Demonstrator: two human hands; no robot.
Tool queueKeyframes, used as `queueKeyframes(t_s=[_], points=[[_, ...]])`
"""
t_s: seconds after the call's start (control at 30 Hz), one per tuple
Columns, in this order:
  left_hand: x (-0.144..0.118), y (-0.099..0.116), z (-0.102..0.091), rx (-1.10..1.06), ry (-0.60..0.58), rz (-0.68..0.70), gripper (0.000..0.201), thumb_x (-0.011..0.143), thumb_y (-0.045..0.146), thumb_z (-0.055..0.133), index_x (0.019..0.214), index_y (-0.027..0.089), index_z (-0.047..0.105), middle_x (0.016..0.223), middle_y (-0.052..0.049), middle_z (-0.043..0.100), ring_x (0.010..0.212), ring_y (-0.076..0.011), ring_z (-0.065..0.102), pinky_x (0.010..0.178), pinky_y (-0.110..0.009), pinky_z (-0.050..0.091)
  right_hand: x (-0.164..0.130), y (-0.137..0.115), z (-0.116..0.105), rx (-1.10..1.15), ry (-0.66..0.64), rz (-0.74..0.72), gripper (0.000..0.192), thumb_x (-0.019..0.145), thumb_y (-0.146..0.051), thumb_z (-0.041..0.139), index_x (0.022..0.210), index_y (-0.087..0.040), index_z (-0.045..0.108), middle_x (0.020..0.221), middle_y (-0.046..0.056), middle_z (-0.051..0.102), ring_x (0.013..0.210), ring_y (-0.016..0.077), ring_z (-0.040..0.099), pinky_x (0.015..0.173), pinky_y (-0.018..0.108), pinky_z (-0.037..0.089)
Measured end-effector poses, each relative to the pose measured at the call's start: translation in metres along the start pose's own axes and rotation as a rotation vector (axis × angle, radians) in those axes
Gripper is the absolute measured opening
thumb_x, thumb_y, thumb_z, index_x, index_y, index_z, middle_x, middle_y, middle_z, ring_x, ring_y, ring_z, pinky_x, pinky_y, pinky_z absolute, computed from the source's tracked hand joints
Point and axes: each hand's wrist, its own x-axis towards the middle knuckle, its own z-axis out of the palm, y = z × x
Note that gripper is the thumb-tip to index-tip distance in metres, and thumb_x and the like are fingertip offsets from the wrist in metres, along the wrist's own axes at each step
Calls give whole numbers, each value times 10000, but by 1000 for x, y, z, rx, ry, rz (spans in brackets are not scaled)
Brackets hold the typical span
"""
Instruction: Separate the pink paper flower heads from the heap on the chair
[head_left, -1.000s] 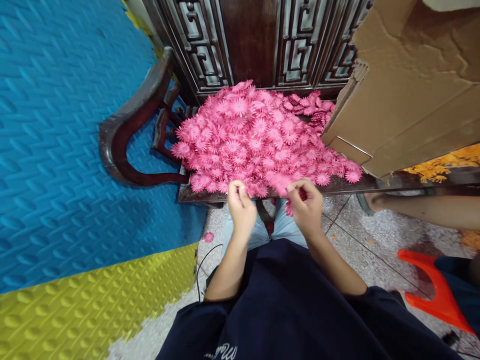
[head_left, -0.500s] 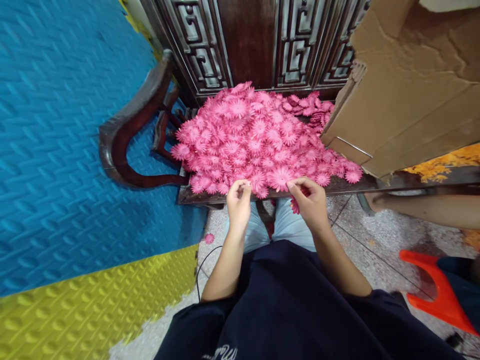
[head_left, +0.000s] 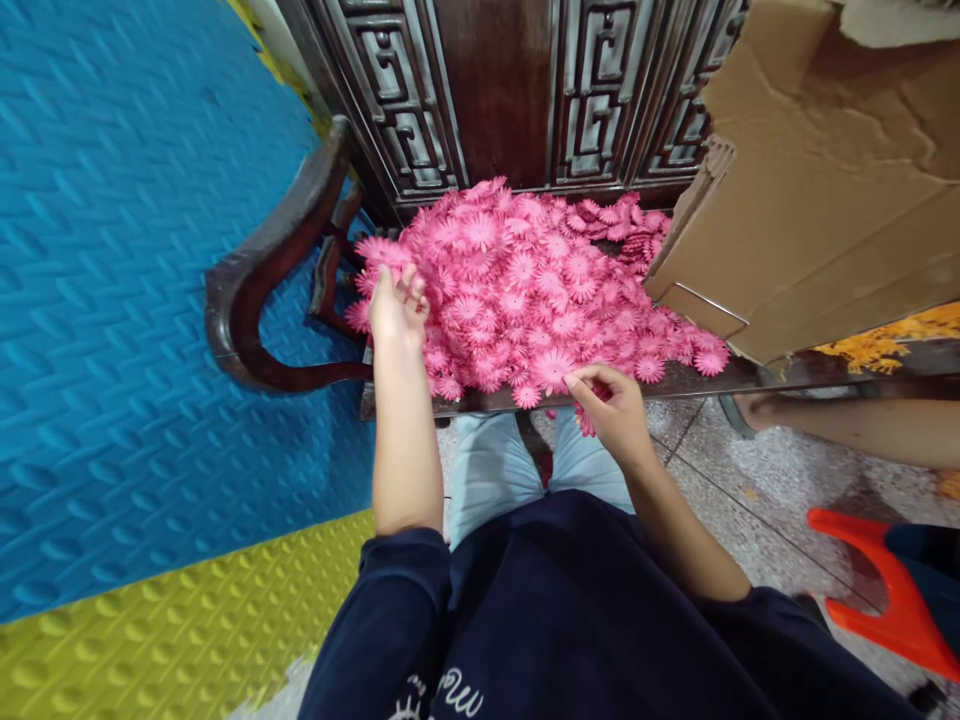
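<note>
Cardboard box [head_left: 825, 190] (torn), blue mat [head_left: 135, 300], orange stool [head_left: 877, 590].

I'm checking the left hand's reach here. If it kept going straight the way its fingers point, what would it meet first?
Probably more of the pink flower pile, which the left hand already rests on at its left edge; beyond that the carved wooden back. Depth is hard to judge.

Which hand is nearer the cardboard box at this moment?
Right. The right hand is at the front edge of the pink flower pile, below and left of the cardboard box. The left hand rests on the pile's far left side.
</note>
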Motion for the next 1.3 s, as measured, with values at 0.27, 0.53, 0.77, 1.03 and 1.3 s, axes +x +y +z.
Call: queueKeyframes(t_s=[0.27, 0.53, 0.77, 1.03, 1.3], points=[[-36, -52, -17, 106, 305, 14, 520, 682, 320, 667, 1115, 219, 396, 717, 45, 520, 510, -35, 457, 526, -182, 323, 31, -8, 13, -132, -39, -130, 141, 742, -292, 586, 670, -171, 601, 575, -27, 503, 526, 90, 437, 516, 239, 358], [-78, -54, -33, 103, 216, 279, 482, 643, 334, 622, 1070, 221, 432, 661, 55, 420, 526, -53, 389, 534, -196, 308, 126, -73, 47, -265, 83, -499, 149, 780, -260, 566, 678, -170, 625, 591, -33, 536, 578, 68, 445, 606, 233, 370], [-88, -53, -52, 34, 284, 177, 310, 646, 262, 579, 937, 196, 497, 634, 42, 457, 535, -59, 427, 520, -181, 308, 206, -90, 83, -483, 6, -542, 313, 747, -382, 580, 572, -123, 593, 592, -23, 552, 638, 95, 523, 663, 275, 381], [-122, -40, -28, 287, -37, 245, 211, 717, 347, 616, 864, 197, 593, 709, 12, 512, 649, -93, 483, 628, -216, 390, 114, -71, 50, -326, -141, -430, 293, 795, -340, 554, 568, -154, 556, 551, -41, 494, 595, 69, 470, 650, 245, 392], [-181, -25, 10, 525, -515, 236, 183, 722, 343, 655, 807, 185, 623, 774, -22, 616, 743, -127, 569, 729, -257, 450, 34, -43, 29, -96, 5, -240, 195, 796, -317, 550, 654, -188, 584, 627, -22, 551, 623, 100, 500, 642, 257, 409]])
